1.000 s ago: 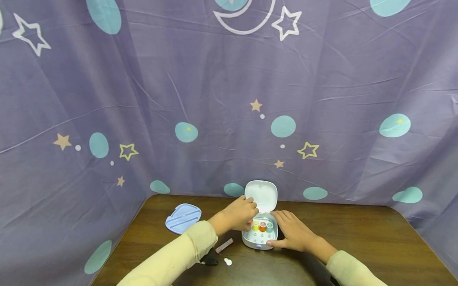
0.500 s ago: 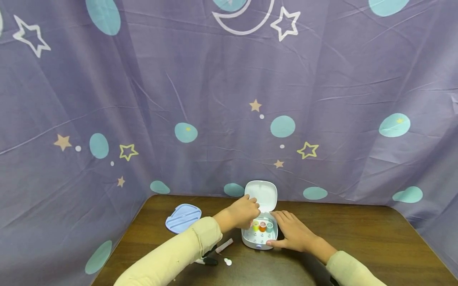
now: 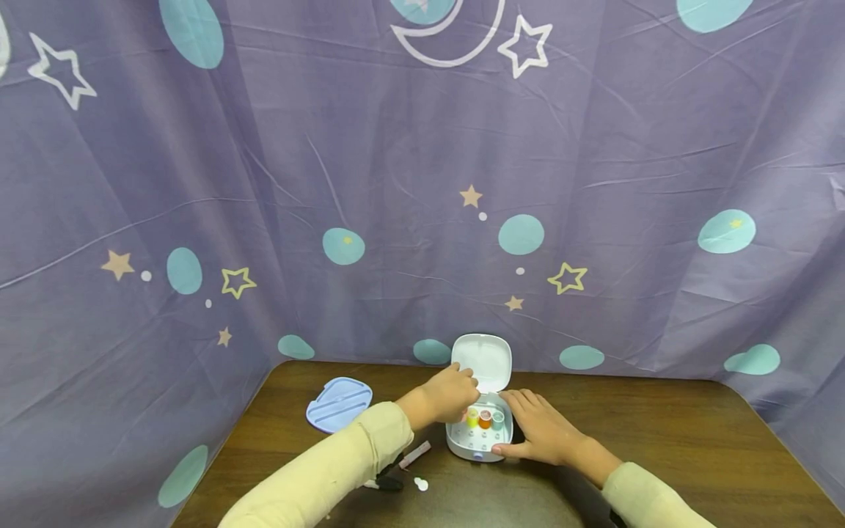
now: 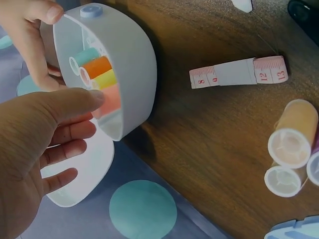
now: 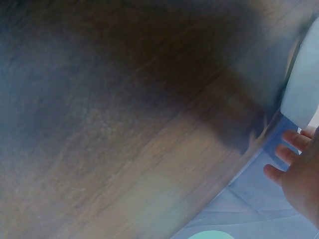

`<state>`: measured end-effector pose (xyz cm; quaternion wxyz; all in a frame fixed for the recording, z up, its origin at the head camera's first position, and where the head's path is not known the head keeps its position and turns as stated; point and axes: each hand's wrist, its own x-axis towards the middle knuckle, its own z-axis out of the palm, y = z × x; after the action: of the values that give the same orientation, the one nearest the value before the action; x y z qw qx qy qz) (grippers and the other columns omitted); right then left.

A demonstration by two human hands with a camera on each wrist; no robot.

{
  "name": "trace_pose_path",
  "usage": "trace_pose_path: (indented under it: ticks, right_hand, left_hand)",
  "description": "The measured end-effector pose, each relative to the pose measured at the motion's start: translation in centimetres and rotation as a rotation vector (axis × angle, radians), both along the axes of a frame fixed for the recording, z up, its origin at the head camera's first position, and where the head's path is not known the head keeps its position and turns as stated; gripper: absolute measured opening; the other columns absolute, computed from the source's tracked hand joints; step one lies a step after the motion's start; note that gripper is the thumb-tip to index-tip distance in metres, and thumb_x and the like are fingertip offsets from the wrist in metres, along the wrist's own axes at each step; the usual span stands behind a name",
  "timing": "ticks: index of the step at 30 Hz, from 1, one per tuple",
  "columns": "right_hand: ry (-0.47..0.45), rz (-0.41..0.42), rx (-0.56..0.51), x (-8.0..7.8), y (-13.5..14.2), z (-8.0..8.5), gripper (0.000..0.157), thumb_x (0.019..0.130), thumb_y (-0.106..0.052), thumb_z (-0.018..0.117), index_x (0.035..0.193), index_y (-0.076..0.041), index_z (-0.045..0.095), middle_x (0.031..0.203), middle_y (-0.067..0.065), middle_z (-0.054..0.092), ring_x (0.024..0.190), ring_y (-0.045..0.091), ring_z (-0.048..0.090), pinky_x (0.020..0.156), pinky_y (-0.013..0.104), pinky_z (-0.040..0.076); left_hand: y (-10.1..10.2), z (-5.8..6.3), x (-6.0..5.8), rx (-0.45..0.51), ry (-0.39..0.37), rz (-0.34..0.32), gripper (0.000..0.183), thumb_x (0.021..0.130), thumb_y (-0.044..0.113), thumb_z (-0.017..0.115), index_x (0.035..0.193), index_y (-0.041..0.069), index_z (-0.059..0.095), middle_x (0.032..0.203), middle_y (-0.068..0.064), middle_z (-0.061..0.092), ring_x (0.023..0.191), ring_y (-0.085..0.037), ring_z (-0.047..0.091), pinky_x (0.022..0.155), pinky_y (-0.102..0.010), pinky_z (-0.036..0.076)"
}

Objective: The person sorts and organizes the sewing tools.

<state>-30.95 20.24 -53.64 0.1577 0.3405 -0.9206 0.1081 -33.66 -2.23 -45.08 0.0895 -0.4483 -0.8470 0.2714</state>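
Observation:
A small white sewing box [image 3: 455,444] stands on the table with its lid [image 3: 487,361] raised at the back. Teal, orange, yellow and pink thread spools line up inside. My left hand [image 3: 444,396] reaches in from the left, and its thumb and forefinger pinch the pink spool [image 4: 110,99] at the end of the row. The pink spool's lower end is hidden in the box. On the box's right side, my right hand [image 3: 548,433] grips the wall, thumb at the front and fingers toward the back; in the right wrist view only part of this hand shows.
Left of the box lies a light blue grooved tray [image 3: 338,405]. Nearer the front are a folded measuring tape [image 4: 239,72], a black-handled tool [image 3: 384,483] and a small white piece [image 3: 421,484]. Several more spools [image 4: 298,117] lie on the table, and a patterned curtain [image 3: 422,183] hangs behind.
My left hand has shifted slightly right and deeper over the box, then stays almost still. The right hand and the box have not moved.

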Motion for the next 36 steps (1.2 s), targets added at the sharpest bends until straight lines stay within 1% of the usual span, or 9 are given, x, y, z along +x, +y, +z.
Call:
trace_pose_path:
  ticks: [7,12,16,19,22,27,31,36]
  right_hand:
    - [-0.007,0.004,-0.005,0.0,0.0,0.0,0.092,0.084,-0.074,0.062,0.141,-0.002,0.051,0.130,0.008,0.059,0.120,0.023,0.056,0.099,0.050,0.049]
    - [-0.022,0.001,-0.014,0.1,-0.1,0.1,0.092,0.084,-0.073,0.062,0.141,-0.002,0.050,0.131,0.008,0.059,0.121,0.024,0.056,0.099,0.051,0.049]
    - [-0.022,-0.004,-0.020,0.1,0.0,0.0,0.093,0.084,-0.076,0.060,0.141,-0.003,0.051,0.131,0.007,0.059,0.121,0.023,0.056,0.099,0.051,0.050]
    - [-0.007,0.002,-0.029,0.2,0.0,-0.1,0.093,0.083,-0.075,0.063,0.141,-0.003,0.051,0.130,0.007,0.060,0.120,0.023,0.057,0.098,0.051,0.050]
    - [0.024,0.015,-0.036,0.2,0.0,-0.3,0.092,0.083,-0.073,0.065,0.140,-0.003,0.051,0.130,0.008,0.060,0.119,0.023,0.057,0.096,0.051,0.051]
    - [0.047,0.020,-0.036,0.3,-0.1,-0.4,0.090,0.083,-0.072,0.066,0.140,-0.003,0.051,0.129,0.007,0.060,0.117,0.022,0.057,0.093,0.050,0.052]
    - [0.032,0.005,-0.026,0.2,-0.1,-0.2,0.091,0.083,-0.073,0.064,0.141,-0.003,0.051,0.130,0.007,0.059,0.119,0.022,0.056,0.094,0.049,0.052]
    - [-0.008,-0.006,-0.015,0.2,-0.1,-0.1,0.093,0.084,-0.074,0.062,0.142,-0.003,0.050,0.132,0.008,0.058,0.121,0.023,0.056,0.096,0.050,0.051]
  left_hand:
    - [0.1,-0.1,0.2,0.026,-0.020,0.007,0.013,0.087,0.034,0.076,0.098,0.027,0.075,0.100,0.011,0.072,0.101,-0.009,0.064,0.092,-0.029,0.049]
    - [-0.2,-0.1,0.3,0.034,-0.024,0.011,0.013,0.088,0.034,0.075,0.098,0.026,0.076,0.098,0.011,0.072,0.099,-0.009,0.064,0.091,-0.029,0.049]
    - [-0.3,-0.5,0.2,0.051,-0.033,0.016,0.014,0.089,0.034,0.075,0.100,0.026,0.076,0.099,0.011,0.072,0.100,-0.009,0.063,0.093,-0.030,0.049]
    - [-0.5,-0.9,0.1,0.069,-0.034,0.010,0.016,0.088,0.034,0.075,0.102,0.026,0.076,0.100,0.010,0.071,0.100,-0.010,0.063,0.094,-0.031,0.050]
    - [-0.7,-1.2,0.0,0.083,-0.021,-0.004,0.018,0.088,0.035,0.075,0.103,0.026,0.075,0.100,0.010,0.072,0.100,-0.010,0.063,0.093,-0.031,0.050]
    - [-1.1,-1.9,-0.3,0.094,0.012,-0.035,0.020,0.089,0.038,0.074,0.104,0.025,0.075,0.099,0.010,0.072,0.096,-0.010,0.063,0.087,-0.029,0.049]
    - [-1.1,-2.1,-0.5,0.089,0.034,-0.039,0.020,0.089,0.038,0.073,0.104,0.026,0.075,0.099,0.010,0.072,0.096,-0.009,0.063,0.084,-0.028,0.048]
    - [-1.2,-2.3,-0.8,0.094,0.035,-0.058,0.017,0.090,0.034,0.073,0.104,0.026,0.075,0.099,0.010,0.072,0.096,-0.009,0.063,0.085,-0.028,0.049]
